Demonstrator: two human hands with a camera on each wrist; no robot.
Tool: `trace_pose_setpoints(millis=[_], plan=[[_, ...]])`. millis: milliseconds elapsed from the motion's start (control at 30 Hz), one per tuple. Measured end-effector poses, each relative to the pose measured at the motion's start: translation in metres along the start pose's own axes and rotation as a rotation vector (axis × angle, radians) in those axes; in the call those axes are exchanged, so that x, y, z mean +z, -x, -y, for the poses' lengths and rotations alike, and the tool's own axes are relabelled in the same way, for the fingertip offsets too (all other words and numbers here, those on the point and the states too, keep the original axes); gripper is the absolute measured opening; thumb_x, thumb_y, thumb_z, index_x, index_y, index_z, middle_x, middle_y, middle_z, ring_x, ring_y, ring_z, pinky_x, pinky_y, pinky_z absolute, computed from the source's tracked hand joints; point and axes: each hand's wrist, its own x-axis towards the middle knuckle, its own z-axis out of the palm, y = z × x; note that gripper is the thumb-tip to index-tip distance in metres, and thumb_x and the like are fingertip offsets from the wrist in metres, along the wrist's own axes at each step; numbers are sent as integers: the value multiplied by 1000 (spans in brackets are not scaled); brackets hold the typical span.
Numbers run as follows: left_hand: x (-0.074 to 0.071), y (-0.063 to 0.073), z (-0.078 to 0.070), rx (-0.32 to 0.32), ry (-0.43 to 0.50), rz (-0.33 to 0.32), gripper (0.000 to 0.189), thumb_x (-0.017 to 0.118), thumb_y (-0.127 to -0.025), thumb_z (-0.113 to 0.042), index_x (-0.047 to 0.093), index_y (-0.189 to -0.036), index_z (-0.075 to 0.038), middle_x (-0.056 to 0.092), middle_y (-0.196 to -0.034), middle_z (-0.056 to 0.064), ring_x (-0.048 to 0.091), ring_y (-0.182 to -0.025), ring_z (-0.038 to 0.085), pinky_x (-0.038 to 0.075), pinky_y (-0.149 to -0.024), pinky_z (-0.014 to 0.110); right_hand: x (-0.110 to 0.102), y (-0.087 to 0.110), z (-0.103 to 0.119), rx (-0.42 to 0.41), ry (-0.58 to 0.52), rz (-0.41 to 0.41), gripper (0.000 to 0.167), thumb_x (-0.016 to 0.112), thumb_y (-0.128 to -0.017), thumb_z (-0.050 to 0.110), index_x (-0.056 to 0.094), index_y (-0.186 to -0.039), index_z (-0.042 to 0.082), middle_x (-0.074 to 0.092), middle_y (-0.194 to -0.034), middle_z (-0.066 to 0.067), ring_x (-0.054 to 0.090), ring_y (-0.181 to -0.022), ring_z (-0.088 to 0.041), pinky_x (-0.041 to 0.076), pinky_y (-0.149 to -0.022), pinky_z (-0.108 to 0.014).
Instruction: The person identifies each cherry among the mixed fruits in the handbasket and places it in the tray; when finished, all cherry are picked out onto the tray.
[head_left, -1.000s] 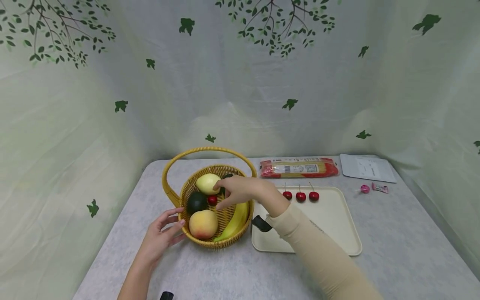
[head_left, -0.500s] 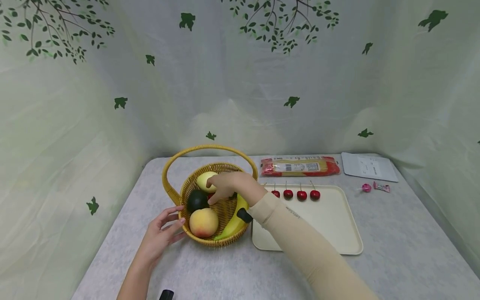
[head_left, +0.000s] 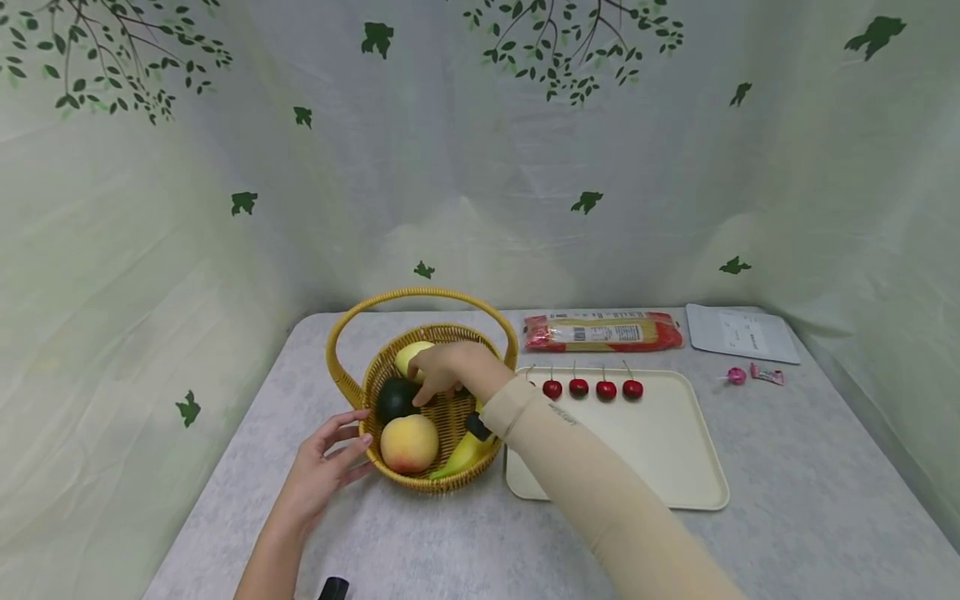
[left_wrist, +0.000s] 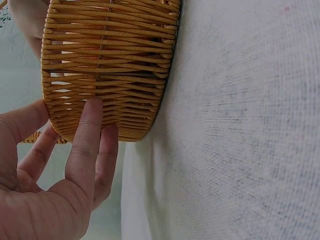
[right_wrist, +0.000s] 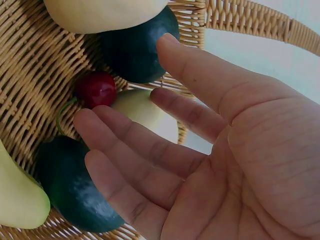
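Note:
A yellow wicker basket [head_left: 448, 477] holds a peach [head_left: 409, 443], a banana [head_left: 461, 457], two dark green rounded fruits [head_left: 396, 400] and a pale yellow fruit [head_left: 411, 358]. Down among them lies a red cherry [right_wrist: 96, 89] with a green stem. My right hand [head_left: 453, 371] reaches inside the basket; in its wrist view the spread fingers and thumb hold nothing, and the fingertips [right_wrist: 86, 120] are right by the cherry. Against the basket's left outer side, my left hand [left_wrist: 65, 175] rests its fairly straight fingers on the weave, close to the rim.
To the basket's right lies a cream tray [head_left: 637, 475] with several stemmed cherries [head_left: 578, 387] in a row, partly covered by my right sleeve. Behind it are a red-and-yellow packet [head_left: 603, 332] and a grey-white pouch [head_left: 742, 333]. A pink lollipop [head_left: 737, 376] and wrapped sweet [head_left: 767, 374] lie right.
My right hand has moved left and lower inside the basket, now covering the cherry in the head view. More cherries on the tray show past my sleeve. My left hand stays on the basket.

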Motion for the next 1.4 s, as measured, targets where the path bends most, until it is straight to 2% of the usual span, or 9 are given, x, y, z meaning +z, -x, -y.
trace_pose_setpoints(millis=[133, 233, 300, 567, 733, 800, 933, 1000, 1400], plan=[[1, 0, 0, 5, 1, 3, 53, 69, -107, -22, 52, -157, -14, 51, -137, 12, 70, -110, 12, 66, -97, 42, 4, -5, 0, 6, -30, -9, 60, 70, -106, 37, 51, -160, 19, 60, -147, -4, 72, -94, -20, 61, -82, -31], [1, 0, 0, 12, 1, 2, 52, 69, -108, -22, 53, -156, -14, 51, -137, 11, 71, -110, 12, 66, -96, 41, 6, -9, 1, 14, -48, -18, 60, 71, -105, 37, 53, -159, 18, 61, -142, -3, 62, -74, -11, 55, -67, -23], [1, 0, 0, 15, 0, 2, 52, 69, -108, -22, 53, -156, -14, 52, -136, 12, 71, -110, 12, 67, -96, 41, 7, -11, 1, 20, -59, -21, 60, 72, -105, 37, 54, -159, 18, 63, -137, -2, 58, -68, -7, 55, -67, -23], [2, 0, 0, 10, -6, 1, 52, 69, -108, -22, 52, -156, -14, 51, -137, 12, 70, -110, 12, 66, -97, 41, 8, -13, 3, 33, -102, -6, 59, 72, -105, 35, 54, -158, 15, 68, -121, -3, 70, -94, -20, 63, -98, -37], [2, 1, 0, 9, -9, -1, 52, 69, -108, -21, 52, -157, -13, 51, -138, 13, 71, -111, 13, 67, -96, 40, 8, -13, 3, 26, -103, -3, 56, 73, -105, 35, 58, -154, 14, 69, -115, -9, 64, -80, -14, 62, -85, -32], [2, 1, 0, 6, -12, -2, 52, 69, -108, -22, 52, -157, -14, 51, -138, 13, 70, -111, 12, 67, -96, 40, 8, -13, 2, 27, -84, 8, 51, 73, -104, 37, 63, -147, 11, 69, -113, -9, 67, -83, -16, 61, -81, -31], [2, 0, 1, 5, -14, -4, 52, 69, -108, -22, 52, -156, -14, 51, -138, 12, 70, -111, 12, 66, -97, 41, 8, -13, -1, 43, -62, 31, 46, 73, -104, 40, 66, -138, 10, 72, -122, -11, 75, -107, -25, 63, -94, -35], [2, 0, 1, 5, -18, -7, 51, 68, -108, -22, 52, -156, -15, 51, -138, 13, 70, -111, 12, 66, -97, 41, 9, -13, -3, 43, -61, 35, 48, 72, -104, 40, 64, -142, 10, 73, -127, -12, 75, -115, -27, 63, -101, -38], [1, 1, 0, 36, -14, -3, 52, 69, -107, -20, 52, -156, -11, 51, -134, 11, 71, -107, 10, 67, -94, 39, 14, -15, -6, 54, -79, 21, 57, 73, -104, 39, 59, -150, 10, 71, -128, -10, 75, -114, -27, 63, -102, -38]])
